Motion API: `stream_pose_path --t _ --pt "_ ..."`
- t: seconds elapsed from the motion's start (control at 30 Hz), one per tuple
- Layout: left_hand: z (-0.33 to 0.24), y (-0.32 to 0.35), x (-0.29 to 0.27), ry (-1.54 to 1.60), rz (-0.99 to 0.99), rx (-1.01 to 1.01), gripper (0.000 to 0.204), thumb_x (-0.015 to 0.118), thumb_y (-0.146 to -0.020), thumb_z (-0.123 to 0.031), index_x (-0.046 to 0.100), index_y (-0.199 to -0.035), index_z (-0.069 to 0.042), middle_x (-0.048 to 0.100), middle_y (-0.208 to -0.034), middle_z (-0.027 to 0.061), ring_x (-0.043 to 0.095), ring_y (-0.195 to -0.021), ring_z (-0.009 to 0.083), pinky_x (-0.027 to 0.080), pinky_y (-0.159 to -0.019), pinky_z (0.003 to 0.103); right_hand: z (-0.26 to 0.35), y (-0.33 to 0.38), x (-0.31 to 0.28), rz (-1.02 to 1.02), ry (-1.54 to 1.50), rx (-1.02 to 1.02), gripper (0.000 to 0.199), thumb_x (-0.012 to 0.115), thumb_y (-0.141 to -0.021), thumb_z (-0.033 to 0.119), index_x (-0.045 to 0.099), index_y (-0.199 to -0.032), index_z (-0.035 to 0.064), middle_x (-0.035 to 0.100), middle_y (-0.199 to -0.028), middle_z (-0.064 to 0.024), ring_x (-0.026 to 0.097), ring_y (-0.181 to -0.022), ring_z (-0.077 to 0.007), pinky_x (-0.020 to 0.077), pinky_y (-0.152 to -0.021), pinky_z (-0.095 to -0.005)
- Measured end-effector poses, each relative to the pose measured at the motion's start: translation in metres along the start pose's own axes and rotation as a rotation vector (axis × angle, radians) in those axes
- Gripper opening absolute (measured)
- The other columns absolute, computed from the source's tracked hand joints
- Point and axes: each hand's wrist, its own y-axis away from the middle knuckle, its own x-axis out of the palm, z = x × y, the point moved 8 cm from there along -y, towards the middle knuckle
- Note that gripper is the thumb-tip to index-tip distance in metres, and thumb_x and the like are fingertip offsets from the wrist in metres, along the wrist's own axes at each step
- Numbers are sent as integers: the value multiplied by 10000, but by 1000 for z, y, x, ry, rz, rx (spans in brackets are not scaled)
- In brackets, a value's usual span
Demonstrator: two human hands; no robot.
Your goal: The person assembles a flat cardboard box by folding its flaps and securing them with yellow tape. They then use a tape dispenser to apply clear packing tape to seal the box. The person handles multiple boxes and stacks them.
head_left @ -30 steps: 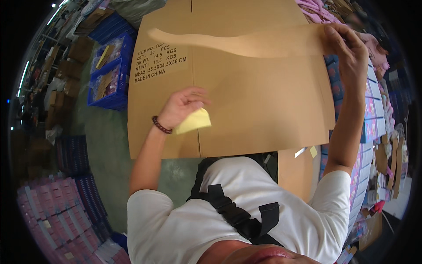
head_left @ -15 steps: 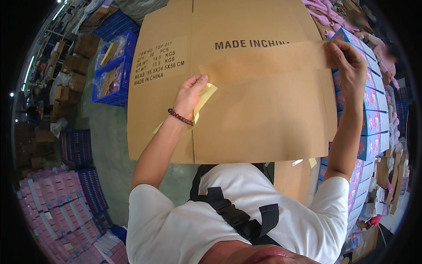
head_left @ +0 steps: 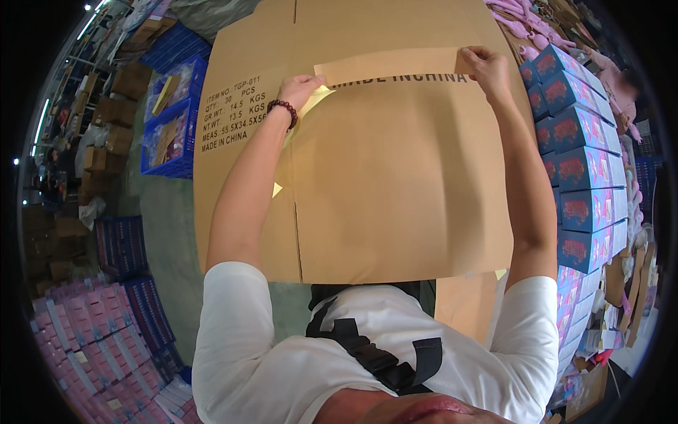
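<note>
A wide strip of tan packing tape (head_left: 395,65) is stretched between my two hands above a large brown cardboard carton (head_left: 381,184). My left hand (head_left: 300,89), with a beaded bracelet at the wrist, pinches the strip's left end. Crumpled yellow strip material (head_left: 315,101) hangs under that hand and runs down behind the forearm. At the other end, my right hand (head_left: 489,69) grips the tape between thumb and fingers. The strip partly covers a line of dark printing on the carton; whether it touches the cardboard I cannot tell.
Blue boxes (head_left: 583,177) are stacked along the carton's right side. Blue crates (head_left: 169,145) with bagged goods stand to the left, and pink packages (head_left: 99,332) are piled at lower left. Pink soft items (head_left: 519,25) and another person (head_left: 607,81) are at far right.
Both hands have moved away from me, toward the carton's far side, carrying the tape; the right hand has also shifted left. The strip now lies across the printed line rather than below it.
</note>
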Motion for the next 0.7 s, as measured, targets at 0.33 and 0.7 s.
stream_pose_path --t 0.33,0.7 --pt "17 -57 21 -264 42 -10 417 737 -798 -308 676 -1031 33 681 -1008 132 629 -925 196 479 -851 322 -61 -48 42 112 1 83 297 722 -819 286 684 -854 -6 626 -691 -29 527 -527 -81 417 -447 -229" --pt "21 -67 26 -405 14 -8 386 746 -750 -311 694 -942 20 695 -913 105 637 -844 176 486 -796 304 -104 -54 62 98 23 232 286 720 -797 284 680 -832 3 585 -650 -14 481 -509 -85 422 -480 -279"
